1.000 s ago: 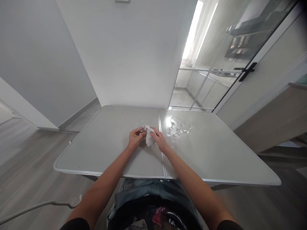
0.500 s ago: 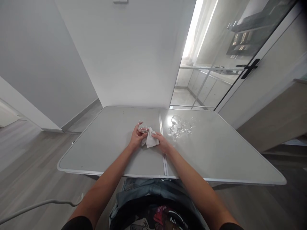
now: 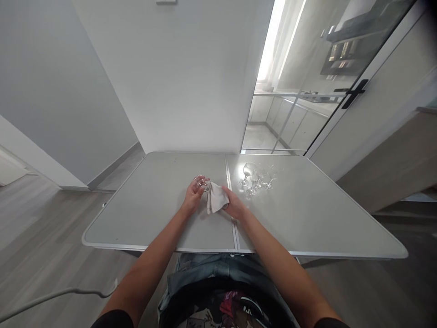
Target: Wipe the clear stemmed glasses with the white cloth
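Fingers of my left hand point(image 3: 193, 196) are wrapped round a clear stemmed glass point(image 3: 202, 183), held tilted above the left half of the table. Part of the glass is hidden behind the fingers and the fabric. My right hand point(image 3: 234, 203) grips a white cloth point(image 3: 217, 197), whose far end touches the glass while a loose corner hangs down. To the right of my hands, several clear stemmed glasses point(image 3: 249, 170) stand close together on the table.
The grey folding table point(image 3: 307, 214) has a metal seam point(image 3: 228, 177) across its middle and a raised metal rim. A white wall point(image 3: 191, 100) rises behind it, with a glass door point(image 3: 290, 100) at the back right. A pale cable point(image 3: 68, 290) hangs at lower left.
The glass in my left hand has turned, and its bowl is now more covered by the fingers. The cloth has shifted slightly with my right hand. The standing glasses stay in place.
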Tool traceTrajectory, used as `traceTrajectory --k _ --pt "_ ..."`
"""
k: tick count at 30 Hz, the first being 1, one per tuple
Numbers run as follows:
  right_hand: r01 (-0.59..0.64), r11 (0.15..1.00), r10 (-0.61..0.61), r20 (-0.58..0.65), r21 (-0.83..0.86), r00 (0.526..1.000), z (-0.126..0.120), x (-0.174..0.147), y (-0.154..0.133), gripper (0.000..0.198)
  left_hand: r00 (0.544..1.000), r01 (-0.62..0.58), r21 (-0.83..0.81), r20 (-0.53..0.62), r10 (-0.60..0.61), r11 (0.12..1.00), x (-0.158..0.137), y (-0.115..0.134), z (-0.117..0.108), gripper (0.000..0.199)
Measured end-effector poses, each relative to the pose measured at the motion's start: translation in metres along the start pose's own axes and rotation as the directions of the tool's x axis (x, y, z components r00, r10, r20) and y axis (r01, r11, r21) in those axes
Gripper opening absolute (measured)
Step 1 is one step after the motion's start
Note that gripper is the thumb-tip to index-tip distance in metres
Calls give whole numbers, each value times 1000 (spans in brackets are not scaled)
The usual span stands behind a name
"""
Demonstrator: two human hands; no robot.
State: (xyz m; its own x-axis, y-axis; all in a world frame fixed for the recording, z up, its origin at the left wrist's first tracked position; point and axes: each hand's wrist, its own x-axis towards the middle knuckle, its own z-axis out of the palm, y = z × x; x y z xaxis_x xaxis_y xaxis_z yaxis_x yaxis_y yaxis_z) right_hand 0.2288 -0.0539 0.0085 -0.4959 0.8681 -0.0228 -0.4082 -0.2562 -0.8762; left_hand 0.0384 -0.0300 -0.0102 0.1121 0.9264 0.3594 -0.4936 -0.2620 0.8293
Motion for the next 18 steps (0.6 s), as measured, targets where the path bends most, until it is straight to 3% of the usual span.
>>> traceTrajectory --k 2,5,9,12,14,15,17,18 --pt "5 1000 -5 6 13 1000 2 -1 -3 48 1000 -18 2 -4 18 1000 0 1 1 62" --pt "86 995 -88 -37 -48 995 5 -1 -5 38 999 -31 32 29 30 999 0 3 4 67" --pt "147 937 -179 -74 -316 981 6 1 -4 47 997 -60 70 50 56 996 -1 5 6 70" --pt "231 726 -346 -54 -647 937 7 2 -1 43 997 -73 103 38 69 992 -2 5 5 70" --pt "267 571 -449 -23 -776 893 8 2 1 38 997 -70 115 22 68 991 -2 4 5 69" --pt "275 532 -483 -20 -801 876 9 2 1 36 998 -64 116 16 63 991 -2 5 5 69" --pt "277 557 -497 -46 -783 866 11 1 2 33 999 -51 110 11 50 993 -2 7 6 69" --pt "267 626 -463 -73 -732 883 12 1 1 31 999 -44 103 15 43 994 -3 9 7 69"
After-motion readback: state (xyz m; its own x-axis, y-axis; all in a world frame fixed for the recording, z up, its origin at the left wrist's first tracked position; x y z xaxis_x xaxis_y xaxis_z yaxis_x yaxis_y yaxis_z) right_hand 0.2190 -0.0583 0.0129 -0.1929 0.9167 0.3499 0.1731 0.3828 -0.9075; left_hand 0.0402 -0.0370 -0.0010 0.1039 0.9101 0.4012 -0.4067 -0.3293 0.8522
